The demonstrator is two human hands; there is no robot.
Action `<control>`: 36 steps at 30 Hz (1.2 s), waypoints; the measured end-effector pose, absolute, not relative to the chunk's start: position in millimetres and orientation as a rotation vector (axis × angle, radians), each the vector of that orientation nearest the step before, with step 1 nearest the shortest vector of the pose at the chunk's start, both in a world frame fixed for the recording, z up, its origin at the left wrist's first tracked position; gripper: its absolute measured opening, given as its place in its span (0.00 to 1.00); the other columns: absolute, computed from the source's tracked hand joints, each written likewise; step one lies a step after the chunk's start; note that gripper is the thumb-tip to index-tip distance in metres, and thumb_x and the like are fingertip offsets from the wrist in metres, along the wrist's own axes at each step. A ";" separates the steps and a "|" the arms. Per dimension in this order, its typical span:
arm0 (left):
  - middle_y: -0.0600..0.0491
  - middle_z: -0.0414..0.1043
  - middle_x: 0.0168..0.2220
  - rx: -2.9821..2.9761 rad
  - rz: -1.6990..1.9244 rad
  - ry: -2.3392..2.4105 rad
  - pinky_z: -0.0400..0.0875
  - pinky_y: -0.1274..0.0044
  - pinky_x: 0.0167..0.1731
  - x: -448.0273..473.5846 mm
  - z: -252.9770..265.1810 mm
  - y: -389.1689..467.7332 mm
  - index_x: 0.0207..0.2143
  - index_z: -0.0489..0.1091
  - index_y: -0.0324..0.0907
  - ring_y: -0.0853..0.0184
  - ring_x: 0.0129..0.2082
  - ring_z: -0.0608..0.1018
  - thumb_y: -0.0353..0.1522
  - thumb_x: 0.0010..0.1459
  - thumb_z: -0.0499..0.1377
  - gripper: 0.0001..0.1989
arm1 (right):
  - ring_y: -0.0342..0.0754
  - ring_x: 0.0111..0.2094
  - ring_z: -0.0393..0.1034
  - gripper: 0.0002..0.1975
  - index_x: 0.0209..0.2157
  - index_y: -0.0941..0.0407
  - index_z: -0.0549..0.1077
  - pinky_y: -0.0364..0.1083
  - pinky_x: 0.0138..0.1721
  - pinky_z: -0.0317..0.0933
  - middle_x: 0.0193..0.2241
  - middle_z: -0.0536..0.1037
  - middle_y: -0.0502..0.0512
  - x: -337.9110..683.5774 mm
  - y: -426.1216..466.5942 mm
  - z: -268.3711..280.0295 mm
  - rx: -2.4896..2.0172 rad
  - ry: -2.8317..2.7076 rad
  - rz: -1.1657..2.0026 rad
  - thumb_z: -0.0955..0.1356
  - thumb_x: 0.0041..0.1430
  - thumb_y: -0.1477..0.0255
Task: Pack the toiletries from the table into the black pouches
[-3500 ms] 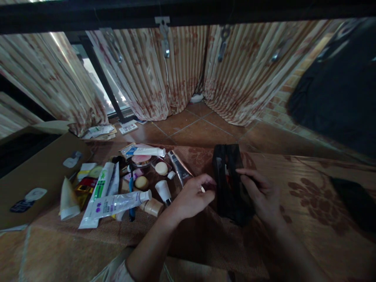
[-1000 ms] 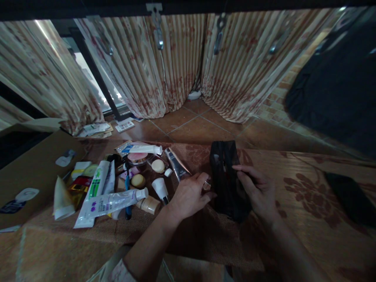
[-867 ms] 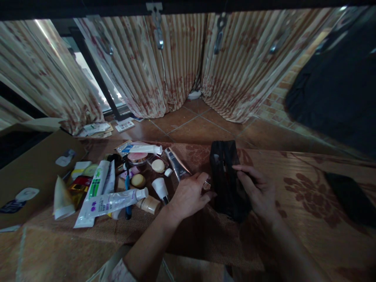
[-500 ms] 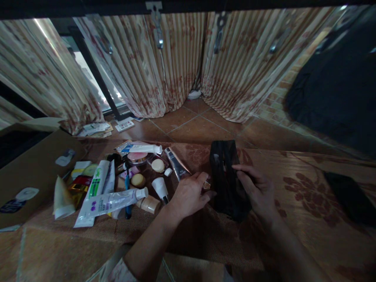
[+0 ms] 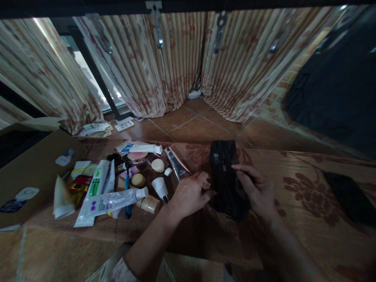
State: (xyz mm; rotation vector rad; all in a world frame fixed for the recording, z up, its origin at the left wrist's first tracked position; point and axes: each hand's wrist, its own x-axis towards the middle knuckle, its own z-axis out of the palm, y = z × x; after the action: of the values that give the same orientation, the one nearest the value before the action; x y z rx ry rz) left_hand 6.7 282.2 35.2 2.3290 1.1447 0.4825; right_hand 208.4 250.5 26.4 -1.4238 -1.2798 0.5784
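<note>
A black zippered pouch (image 5: 221,156) lies on the patterned cloth, its top slit partly parted. My right hand (image 5: 260,192) pinches the pouch's right edge between thumb and fingers. On the other side, my left hand (image 5: 190,194) is curled beside the pouch, its thumb tip against or very near the black fabric. A small shiny gold-toned piece shows between its fingers and thumb, too hidden to name. Just past that hand lies a dark tube (image 5: 178,162), its lower end covered by the fingers. A white-headed brush (image 5: 159,187) lies left of the wrist.
Toiletries crowd the left: a white-purple tube (image 5: 114,201), a green-white tube (image 5: 98,180), a toothpaste tube (image 5: 143,149), a blue toothbrush (image 5: 127,184), a round compact (image 5: 137,157) and sponges. A cardboard box (image 5: 41,168) stands far left; a dark flat object (image 5: 349,196) lies right.
The pouch's opening and lower edge have shifted very slightly. Both hands stay almost where they were.
</note>
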 end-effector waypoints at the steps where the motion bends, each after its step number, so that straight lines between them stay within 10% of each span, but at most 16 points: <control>1: 0.55 0.68 0.33 2.327 0.481 1.143 0.63 0.77 0.30 6.8 35.3 282.2 0.35 0.60 0.44 0.67 0.31 0.73 0.34 0.55 0.58 0.08 | 0.45 0.30 0.70 0.09 0.38 0.53 0.77 0.43 0.31 0.63 0.30 0.77 0.50 208.6 250.4 26.2 -1.425 -1.287 0.578 0.66 0.59 0.67; 36: 0.55 0.68 0.34 2.312 0.428 1.154 0.64 0.76 0.30 6.7 36.8 281.9 0.34 0.60 0.44 0.67 0.31 0.73 0.34 0.55 0.58 0.08 | 0.45 0.28 0.69 0.10 0.38 0.52 0.78 0.43 0.28 0.62 0.29 0.77 0.51 209.0 250.4 24.0 -1.442 -1.281 0.563 0.66 0.59 0.66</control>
State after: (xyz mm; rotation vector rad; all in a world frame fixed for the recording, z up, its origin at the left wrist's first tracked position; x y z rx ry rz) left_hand 6.7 281.9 36.8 2.3124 1.1541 0.4278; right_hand 209.0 250.4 24.0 -1.4423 -1.2812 0.5634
